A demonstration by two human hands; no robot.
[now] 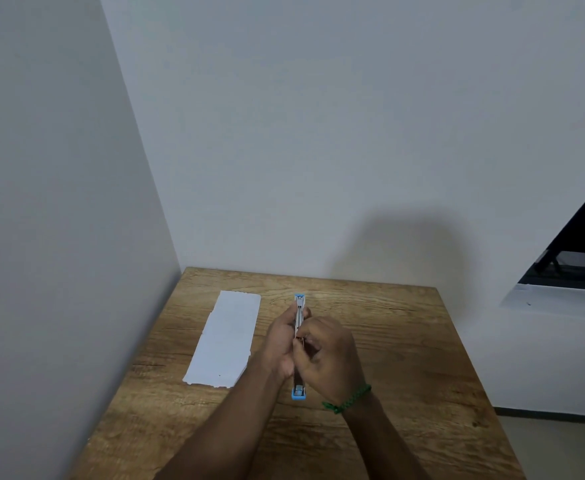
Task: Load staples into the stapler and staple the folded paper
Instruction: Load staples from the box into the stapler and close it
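Note:
A blue and silver stapler (299,306) is swung fully open into one long line above the middle of the wooden table (405,358). My left hand (279,344) grips its left side. My right hand (329,351), with a green bracelet at the wrist, pinches something small over the metal channel; whether it is a strip of staples I cannot tell. The folded white paper (225,337) lies flat on the table to the left of my hands, apart from them.
The table stands in a corner, with grey walls at its left edge and far edge. A dark screen (582,251) on a white ledge sits beyond the table's right side. The floor shows at the lower right.

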